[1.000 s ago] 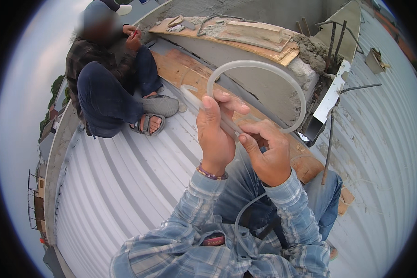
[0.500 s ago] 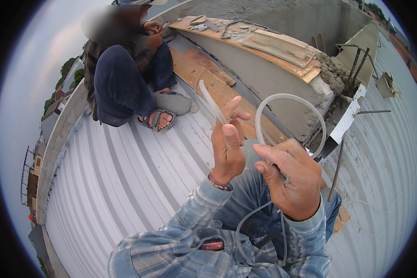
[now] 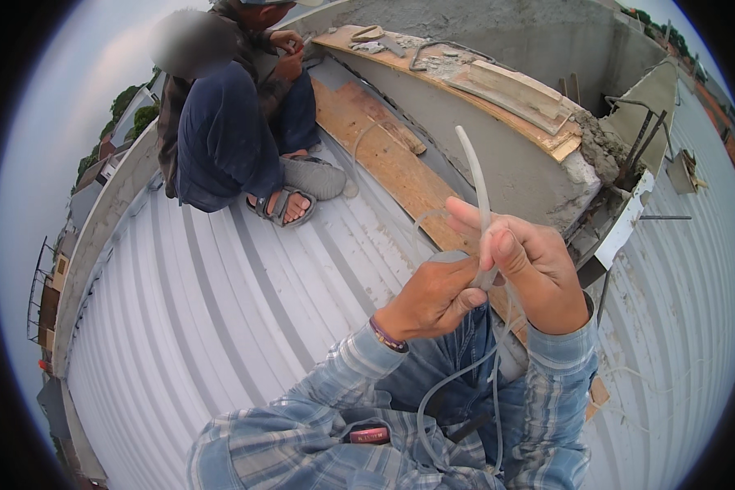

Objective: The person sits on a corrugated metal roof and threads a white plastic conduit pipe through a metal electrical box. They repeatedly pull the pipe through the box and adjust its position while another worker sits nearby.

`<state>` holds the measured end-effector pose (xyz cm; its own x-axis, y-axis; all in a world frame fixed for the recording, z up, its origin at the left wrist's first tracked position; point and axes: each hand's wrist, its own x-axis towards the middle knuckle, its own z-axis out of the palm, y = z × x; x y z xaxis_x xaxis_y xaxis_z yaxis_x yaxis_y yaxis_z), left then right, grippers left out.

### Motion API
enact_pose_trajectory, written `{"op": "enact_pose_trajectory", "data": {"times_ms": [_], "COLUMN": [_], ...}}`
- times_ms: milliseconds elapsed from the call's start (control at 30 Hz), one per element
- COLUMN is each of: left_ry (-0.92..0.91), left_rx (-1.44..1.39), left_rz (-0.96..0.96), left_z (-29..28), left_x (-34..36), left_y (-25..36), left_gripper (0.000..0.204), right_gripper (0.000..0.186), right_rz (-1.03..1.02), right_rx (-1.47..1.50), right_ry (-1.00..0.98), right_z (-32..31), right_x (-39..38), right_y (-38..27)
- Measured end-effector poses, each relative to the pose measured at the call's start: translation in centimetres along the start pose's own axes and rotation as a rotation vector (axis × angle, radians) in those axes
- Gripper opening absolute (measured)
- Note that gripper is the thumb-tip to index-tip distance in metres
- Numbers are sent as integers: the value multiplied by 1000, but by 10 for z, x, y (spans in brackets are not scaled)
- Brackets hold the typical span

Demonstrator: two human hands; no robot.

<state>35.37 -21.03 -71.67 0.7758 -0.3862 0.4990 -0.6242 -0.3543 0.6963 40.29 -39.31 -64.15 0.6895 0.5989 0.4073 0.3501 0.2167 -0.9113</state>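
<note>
1. Head view: both hands meet in front of the chest over a translucent flexible tube (image 3: 475, 175). Its free end stands up above the fingers; the rest drops in loose loops into the lap.
2. Right hand (image 3: 531, 273): fingers curled and closed round the tube, thumb pressed against it. Judged a steadying grip that keeps the free end upright and clear of the knees.
3. Left hand (image 3: 431, 298): fingers bunched together, fingertips pinching at the tube just beside the right thumb. The exact contact point is hidden behind the knuckles. A wristband (image 3: 386, 336) sits on that wrist.
4. Slack hangs between the legs, probably so the tube can feed upward without kinking.
5. Seated on a corrugated metal roof (image 3: 220, 327); a concrete parapet (image 3: 506, 155) runs alongside with a wooden plank (image 3: 384, 155) leaning along its foot.
6. Counts: one tube, two hands on it. One co-worker (image 3: 229, 131) crouches well apart at the top left, hands together near the chest, one sandal (image 3: 284, 208) in clear view. Boards on the parapet top: at least two, edges overlapping, so the count is uncertain.
</note>
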Motion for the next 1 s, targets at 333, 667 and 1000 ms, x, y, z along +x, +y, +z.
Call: {"op": "enact_pose_trajectory", "data": {"times_ms": [333, 667, 1000], "left_ry": [-75, -74, -106], "left_rx": [144, -300, -117], "left_rz": [20, -198, -97], "left_z": [6, 55, 84], "left_x": [-17, -63, -61], "left_y": [-23, -52, -99], "left_gripper": [41, 43, 46], "right_gripper": [42, 30, 27], "right_rz": [48, -339, -36], "right_rx": [271, -254, -169], "right_ry": [275, 317, 259], "right_z": [41, 53, 54], "right_x": [-13, -24, -58], "right_y": [35, 54, 100]}}
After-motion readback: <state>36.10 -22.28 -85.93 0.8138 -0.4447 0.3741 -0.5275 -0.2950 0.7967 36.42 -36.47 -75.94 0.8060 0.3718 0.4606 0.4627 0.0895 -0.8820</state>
